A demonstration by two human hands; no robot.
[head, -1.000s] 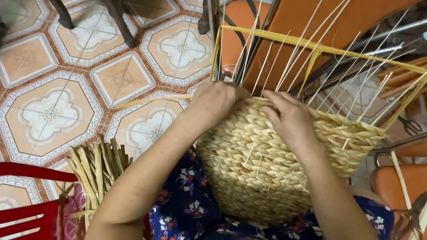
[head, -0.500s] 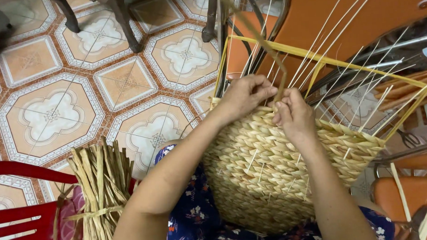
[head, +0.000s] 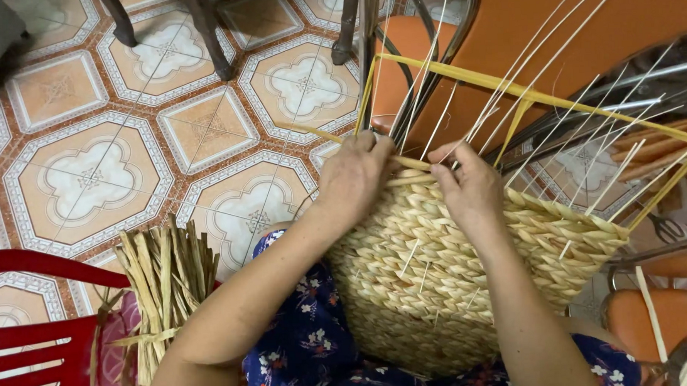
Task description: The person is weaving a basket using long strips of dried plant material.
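Straw-coloured braided fibre fills the head view: the half-woven basket (head: 471, 280) rests on your lap, against the blue floral fabric (head: 304, 349), at about 5 o'clock from the frame's centre. Since half a second ago both hands have settled lower onto its rim, at the top edge of the weave. Your left hand (head: 354, 181) now lies curled over the rim, fingers clenched on the flat strand (head: 412, 165) that crosses toward your right hand (head: 470, 183), whose fingers pinch the same strand between the thin pale upright stakes (head: 539, 76). My reading is that the strand is being pulled snug into the current row. The yellow frame (head: 462, 73) stands above the rim at 12 o'clock.

Around you, patterned floor tiles (head: 88, 173) spread to 10 o'clock. A bundle of dried reed strips (head: 166, 282) stands at 8 o'clock, beside a red plastic chair (head: 34, 353). An orange chair (head: 552, 22) sits at 1 o'clock.
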